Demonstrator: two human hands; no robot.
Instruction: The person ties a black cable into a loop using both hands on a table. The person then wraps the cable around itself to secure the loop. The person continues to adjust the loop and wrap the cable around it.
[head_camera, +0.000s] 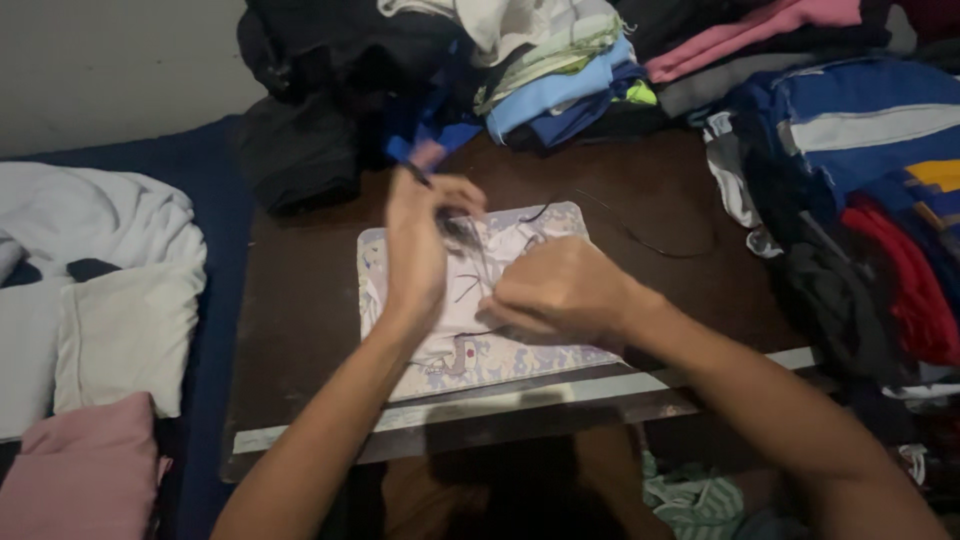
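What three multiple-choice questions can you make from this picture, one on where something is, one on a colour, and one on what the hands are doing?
1. Where does the pale mat lie?
A. on the dark table
B. on the bed
C. on the heap of clothes

2. What colour is the folded cloth at the lower left?
A. green
B. pink
C. black

3. How are the two hands placed?
A. both resting off the table
B. one raised to the wall
C. both over the mat, at thin dark cords

Answers:
1. A, the mat sits flat on the dark table top, in front of the stacked clothes.
2. B, the cloth beside the white bedding is pink.
3. C, the left hand and the right hand meet over the mat, fingers pinched at the cords; the left hand is blurred.
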